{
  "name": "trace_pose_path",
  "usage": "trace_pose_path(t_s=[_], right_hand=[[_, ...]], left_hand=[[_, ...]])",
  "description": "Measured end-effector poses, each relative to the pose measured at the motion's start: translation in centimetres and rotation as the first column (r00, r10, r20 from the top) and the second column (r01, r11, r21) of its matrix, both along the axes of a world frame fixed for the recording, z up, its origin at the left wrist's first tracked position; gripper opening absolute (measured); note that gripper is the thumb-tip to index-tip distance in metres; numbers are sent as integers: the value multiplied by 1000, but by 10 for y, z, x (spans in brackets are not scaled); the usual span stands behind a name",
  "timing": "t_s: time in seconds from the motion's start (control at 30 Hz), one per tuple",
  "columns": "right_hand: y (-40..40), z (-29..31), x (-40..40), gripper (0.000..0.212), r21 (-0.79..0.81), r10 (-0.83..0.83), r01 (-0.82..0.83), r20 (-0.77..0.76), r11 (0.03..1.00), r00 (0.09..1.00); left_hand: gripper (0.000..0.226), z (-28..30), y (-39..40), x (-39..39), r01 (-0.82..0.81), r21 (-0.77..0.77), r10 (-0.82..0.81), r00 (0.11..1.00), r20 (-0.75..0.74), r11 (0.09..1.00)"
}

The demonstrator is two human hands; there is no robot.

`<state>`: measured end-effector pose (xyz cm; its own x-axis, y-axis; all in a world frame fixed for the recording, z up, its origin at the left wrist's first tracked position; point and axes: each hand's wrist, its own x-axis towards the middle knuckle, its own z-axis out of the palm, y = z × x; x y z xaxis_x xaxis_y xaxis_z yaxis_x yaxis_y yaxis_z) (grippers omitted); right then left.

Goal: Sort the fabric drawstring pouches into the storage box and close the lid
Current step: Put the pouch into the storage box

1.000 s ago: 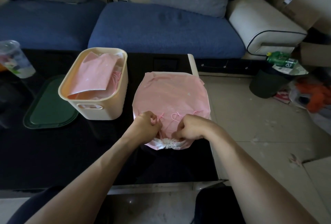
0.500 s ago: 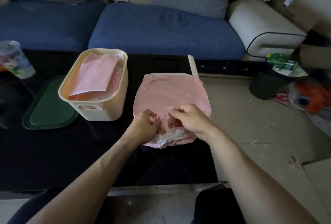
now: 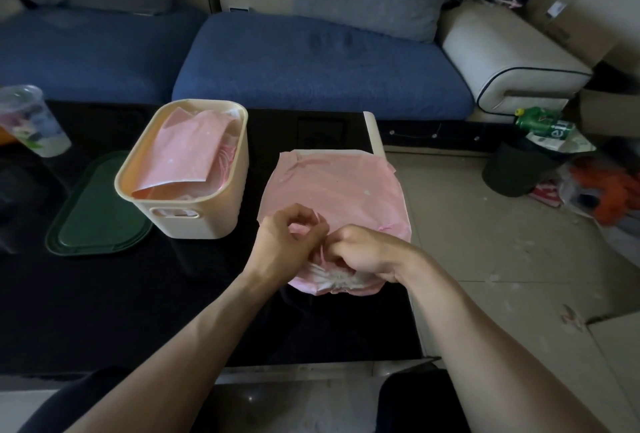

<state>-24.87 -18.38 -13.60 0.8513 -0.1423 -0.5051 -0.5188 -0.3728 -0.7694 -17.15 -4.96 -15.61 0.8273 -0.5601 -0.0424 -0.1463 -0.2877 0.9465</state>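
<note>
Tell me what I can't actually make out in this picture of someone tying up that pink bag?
All in the head view:
- The drawstring ends: the left hand and right hand cover them, so whether a knot is tied cannot be told.
- What the pink pouch holds: its fabric hides it.
- What lies lower in the storage box: a folded pouch on top covers it.
- The plastic cup: cut off by the left edge.

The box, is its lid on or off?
Off. The green lid lies flat on the table beside the open box.
</note>
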Motion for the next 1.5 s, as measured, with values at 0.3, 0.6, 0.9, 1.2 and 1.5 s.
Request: trace_pose_path(t_s=[0.3,0.6,0.9,1.2,1.5], right_hand=[[-4,-1,-7,24,190,-16,16,-6,982,1000],[-15,-3,-2,28,309,-126,125,-16,943,992],[-22,-3,-1,34,153,-123,120,13,981,992],[-21,-4,-2,40,28,-73,72,36,997,997],[-17,-7,-2,41,56,-29,25,70,998,997]], left_hand=[[20,-4,0,6,131,161,-132,991,-4,978],[51,-3,11,19,230,386,-320,929,186,893],[53,13,26,34,-185,213,-14,722,691,960],[22,13,30,19,-148,435,-195,737,647,888],[23,1,4,-2,247,288,-323,912,253,925]])
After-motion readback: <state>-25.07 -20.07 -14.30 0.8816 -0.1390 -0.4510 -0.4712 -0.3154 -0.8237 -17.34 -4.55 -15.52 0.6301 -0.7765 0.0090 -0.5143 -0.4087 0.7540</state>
